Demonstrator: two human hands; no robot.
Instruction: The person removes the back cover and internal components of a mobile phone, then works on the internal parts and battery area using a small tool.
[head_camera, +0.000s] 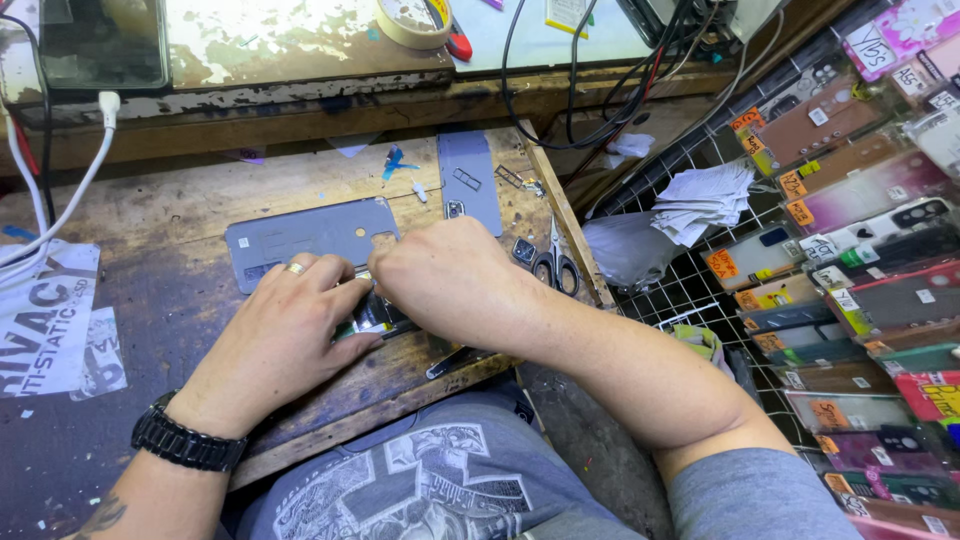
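Note:
Both my hands meet over an opened phone (375, 318) lying near the front edge of a worn wooden bench (170, 290). My left hand (285, 335), with a ring and a black wristwatch, rests on the phone's left side and holds it down. My right hand (445, 275) is curled over the phone's top, fingers pinched together; what they pinch is hidden. A grey phone back cover (310, 235) lies just behind my left hand. Most of the phone is hidden under my hands.
A second grey cover (470, 180) lies further back, scissors (555, 262) to the right of my hands. White cable (60, 200) at left, tape roll (415, 18) and black cables (600, 90) at back. Racks of phone cases (860, 250) fill the right side.

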